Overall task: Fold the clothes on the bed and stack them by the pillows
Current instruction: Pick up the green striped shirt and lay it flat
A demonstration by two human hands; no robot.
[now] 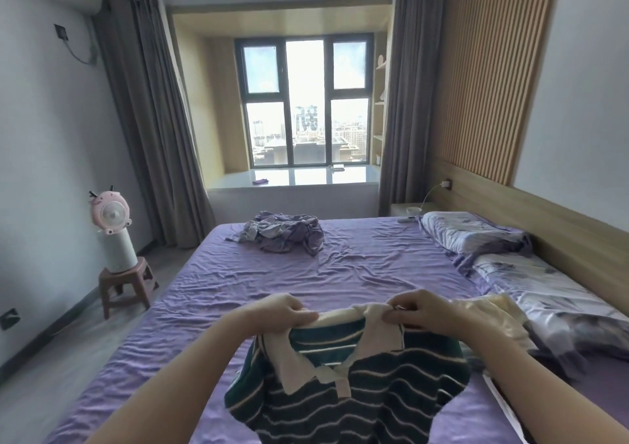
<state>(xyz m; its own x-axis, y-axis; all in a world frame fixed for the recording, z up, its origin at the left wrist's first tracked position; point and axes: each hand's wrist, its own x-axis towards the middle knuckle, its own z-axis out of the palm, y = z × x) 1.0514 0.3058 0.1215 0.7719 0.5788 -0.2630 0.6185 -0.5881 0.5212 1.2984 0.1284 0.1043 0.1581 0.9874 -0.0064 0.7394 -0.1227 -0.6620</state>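
Note:
A dark green polo shirt (357,396) with cream stripes and a cream collar hangs in front of me above the purple bed (357,273). My left hand (275,314) grips the collar at its left side. My right hand (429,311) pinches the collar's right side. A cream garment (507,311) lies just right of my right hand, beside the pillows. A crumpled pile of purple-grey clothes (282,232) sits at the bed's far side. Two floral pillows (476,232) (551,297) lie along the headboard on the right.
A pink fan on a white cylinder (114,236) stands on a brown stool (127,283) left of the bed. A bedside table (412,209) with a white bowl sits beyond the far pillow. Window and grey curtains are at the far end.

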